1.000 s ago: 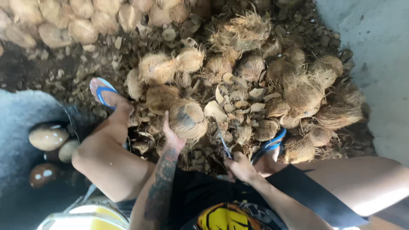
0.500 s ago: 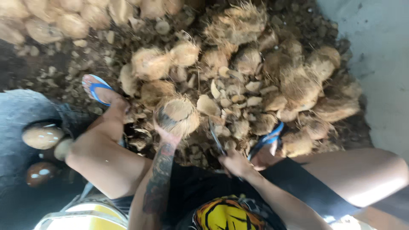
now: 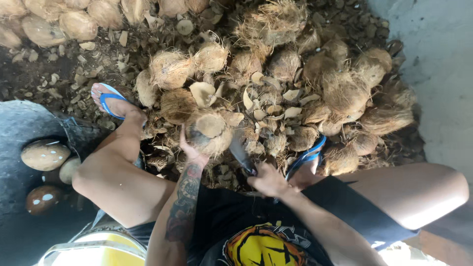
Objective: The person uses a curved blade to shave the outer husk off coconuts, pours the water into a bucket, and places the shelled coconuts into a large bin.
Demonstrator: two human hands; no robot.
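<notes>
A big pile of husky coconuts (image 3: 315, 74) covers the floor, packed tight up to the grey wall (image 3: 438, 74) on the right. A black tub (image 3: 19, 128) at the left edge holds peeled coconuts (image 3: 44, 155). The left hand (image 3: 193, 150) has its fingers wrapped around one coconut (image 3: 209, 130) in the middle. The right hand (image 3: 268, 181) has its fingers closed on a knife (image 3: 241, 153) just beside it.

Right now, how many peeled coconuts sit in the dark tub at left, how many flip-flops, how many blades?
Peeled coconuts in the tub: 3 (largest, brown one, a third partly hidden)
Blue flip-flops: 2 (left foot, right foot)
Blade, held by right hand: 1
Total: 6
</notes>
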